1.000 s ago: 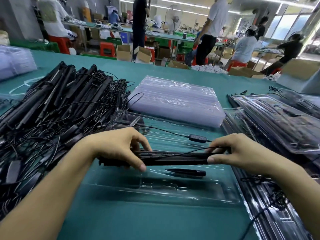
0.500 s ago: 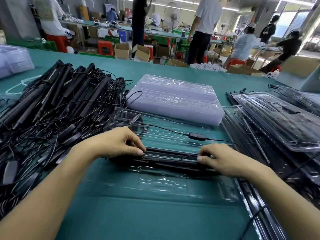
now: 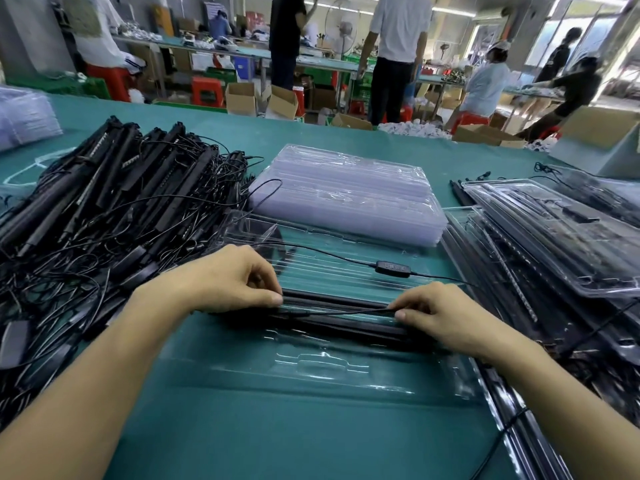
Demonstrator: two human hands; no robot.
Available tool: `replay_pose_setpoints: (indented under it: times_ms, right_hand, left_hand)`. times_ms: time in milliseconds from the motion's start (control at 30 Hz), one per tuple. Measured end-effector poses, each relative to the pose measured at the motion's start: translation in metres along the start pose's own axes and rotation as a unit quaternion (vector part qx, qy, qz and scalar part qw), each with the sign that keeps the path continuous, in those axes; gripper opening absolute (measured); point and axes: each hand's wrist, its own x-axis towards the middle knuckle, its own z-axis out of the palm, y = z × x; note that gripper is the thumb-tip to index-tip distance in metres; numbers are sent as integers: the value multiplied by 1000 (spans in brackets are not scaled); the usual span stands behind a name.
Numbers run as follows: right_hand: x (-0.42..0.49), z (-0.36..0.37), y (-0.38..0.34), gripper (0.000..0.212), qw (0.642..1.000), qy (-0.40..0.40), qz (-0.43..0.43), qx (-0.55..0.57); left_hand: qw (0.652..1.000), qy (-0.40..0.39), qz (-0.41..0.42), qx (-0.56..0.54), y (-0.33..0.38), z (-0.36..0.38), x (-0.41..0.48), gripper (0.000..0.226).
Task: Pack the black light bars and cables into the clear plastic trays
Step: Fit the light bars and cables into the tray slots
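Your left hand curls over the left end of the long, slim black light bars, with thumb and fingertips pinching them. Your right hand grips the right end the same way, fingers bent and thumb tip pressed on top. A thin black cable runs along the bars between your two hands.

The bars lie lengthwise across the middle of the open clear plastic tray, which sits straight in front of you on the green-covered bench. Through the glare it is hard to tell whether they sit fully in a moulded channel or just rest on top of it. The near half of the tray shows its moulded recesses, with the green visible through the plastic. Across the ribbed far half trails another stretch of thin cable carrying a small black inline controller, which lies apart from both hands.

To your left, a big tangled pile of loose black bars and cables is heaped on the bench, and its edge reaches the tray's far left corner. Beyond the tray sits a neat stack of nested clear trays. To your right, packed clear trays lie overlapping one another, with black bars and cables visible through the plastic. Their nearest edge is just beside your tray. A bundle of clear plastic sits at the far left of the bench, and a cardboard box stands at its far right.
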Motion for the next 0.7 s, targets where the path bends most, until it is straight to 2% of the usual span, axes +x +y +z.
replay_pose_setpoints:
  times_ms: [67,133,200,300,500,633,700]
  right_hand:
    - [-1,2,0,13,1000,18,-8,11]
    - [-1,4,0,13,999,30,-11,19]
    - [-3,6,-1,11,999,35,-14,18]
    - [-6,9,0,10,999,41,-26,26]
    - [-13,6,2,11,992,72,-91,44]
    - [-16,5,5,8,992,58,-107,-15]
    - [-19,4,6,10,987,48,-108,-104]
  left_hand:
    - [999,1,19,-26,3,8,1,31]
    - [999,6,48,-5,6,21,3,43]
    - [998,15,63,-2,7,30,5,40]
    - [995,28,66,-64,7,33,5,34]
    - [992,36,61,-100,9,34,6,14]
    - [991,27,63,-113,12,30,3,16]
    - [990,18,73,-116,14,28,2,17]
